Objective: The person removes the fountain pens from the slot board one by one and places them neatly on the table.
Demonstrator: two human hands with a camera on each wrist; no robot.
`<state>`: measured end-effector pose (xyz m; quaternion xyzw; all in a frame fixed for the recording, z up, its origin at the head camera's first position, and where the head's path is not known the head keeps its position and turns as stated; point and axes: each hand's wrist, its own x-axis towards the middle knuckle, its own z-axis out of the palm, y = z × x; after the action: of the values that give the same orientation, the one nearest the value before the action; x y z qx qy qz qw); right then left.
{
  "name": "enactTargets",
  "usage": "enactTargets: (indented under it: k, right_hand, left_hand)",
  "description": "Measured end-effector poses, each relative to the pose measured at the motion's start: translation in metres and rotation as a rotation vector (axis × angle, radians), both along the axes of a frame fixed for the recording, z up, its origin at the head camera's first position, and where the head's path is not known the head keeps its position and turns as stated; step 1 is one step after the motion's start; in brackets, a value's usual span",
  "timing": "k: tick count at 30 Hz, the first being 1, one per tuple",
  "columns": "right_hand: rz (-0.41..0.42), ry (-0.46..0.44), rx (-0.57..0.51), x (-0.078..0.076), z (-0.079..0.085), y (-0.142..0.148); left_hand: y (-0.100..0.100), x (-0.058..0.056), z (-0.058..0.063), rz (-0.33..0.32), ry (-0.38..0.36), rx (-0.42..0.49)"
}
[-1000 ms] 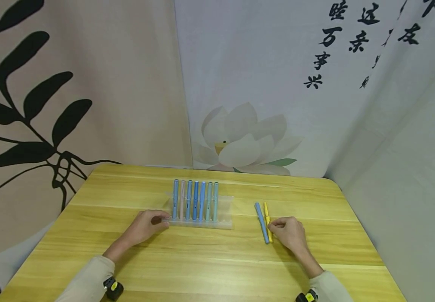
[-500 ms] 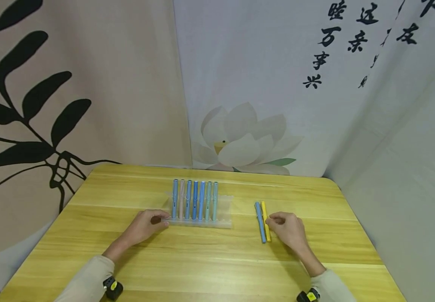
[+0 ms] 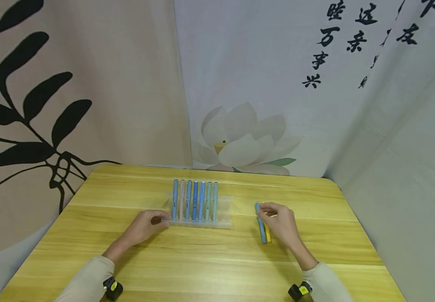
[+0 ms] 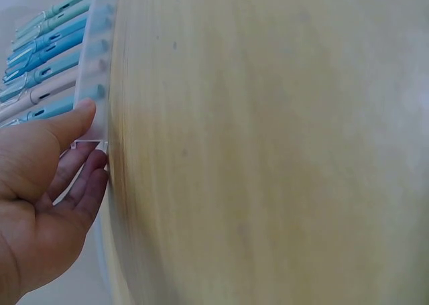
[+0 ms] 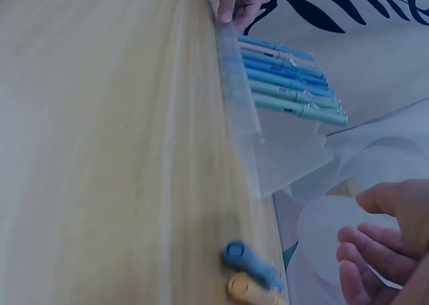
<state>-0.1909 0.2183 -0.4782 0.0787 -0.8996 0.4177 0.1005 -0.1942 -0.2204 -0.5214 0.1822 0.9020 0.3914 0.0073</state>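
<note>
A clear pen stand point(image 3: 225, 212) holds several upright pens in blue, pink and pale green. My left hand point(image 3: 146, 226) grips its left end, with the thumb point(image 4: 84, 117) on the front and the other fingers below and behind. To the right, a blue pen point(image 3: 261, 230) and a yellow pen point(image 3: 268, 235) lie side by side on the table. Over their far ends is my right hand point(image 3: 282, 222), its fingertips right at the blue pen and covering much of the yellow one. In the right wrist view, that hand's thumb point(image 5: 379, 199) and fingers are apart with nothing between them.
The wooden table point(image 3: 202, 268) runs back to curtains printed with leaves, a lotus and writing. On the stand's right side, slots without pens point(image 5: 288, 151) show. Each wrist wears a small black camera point(image 3: 113, 289).
The yellow pen has slid left against the blue pen. My right hand then moved left and away from me, over the pens' far ends. The left hand keeps its hold on the stand.
</note>
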Motion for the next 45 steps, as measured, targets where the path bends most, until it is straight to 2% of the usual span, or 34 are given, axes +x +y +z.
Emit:
enactTargets:
  k: [7,19,32,45]
  right_hand:
    - [0.082,0.019,-0.083,-0.006,0.0,-0.027]
    - [0.165,0.021,-0.126,-0.015,-0.014,-0.068]
    - [0.165,-0.013,-0.147,-0.028,-0.025,-0.101]
    - [0.142,-0.053,-0.15,-0.032,-0.03,-0.117]
  left_hand:
    - [0.0,0.0,0.001,-0.002,-0.001,0.0]
    - [-0.001,0.0,-0.001,-0.002,-0.019,0.013]
    - [-0.002,-0.003,-0.003,0.003,-0.025,0.021]
    - [-0.002,-0.004,-0.003,0.003,-0.029,0.007]
